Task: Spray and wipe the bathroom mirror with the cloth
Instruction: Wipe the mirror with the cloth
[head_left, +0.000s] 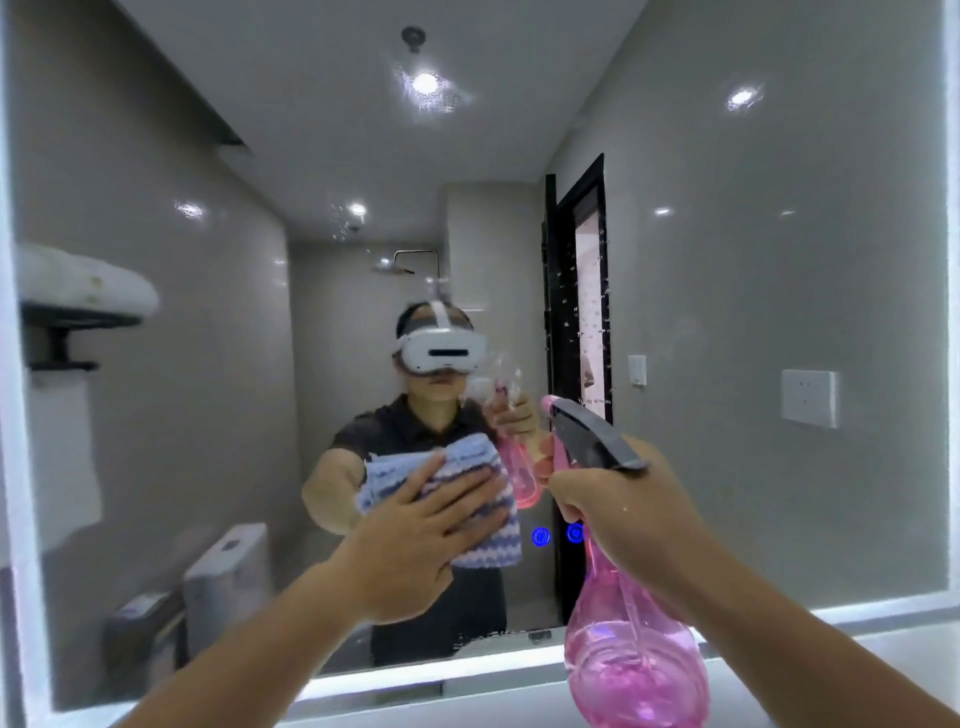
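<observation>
The bathroom mirror (727, 312) fills most of the head view, with a lit frosted border. My left hand (415, 535) presses a blue-and-white striped cloth (493, 540) flat against the glass, low and centre, fingers spread over it. My right hand (623, 509) grips the neck of a pink translucent spray bottle (636, 670) with a grey trigger head (592, 436), its nozzle pointing at the mirror. Fine droplets speckle the glass above the cloth and near the reflected doorway.
Two blue glowing touch buttons (541, 537) sit in the mirror's lower centre. The lit bottom edge (415, 675) runs below my arms. Reflected are a person in a headset, a toilet, a towel shelf, a shower head and a dark doorway.
</observation>
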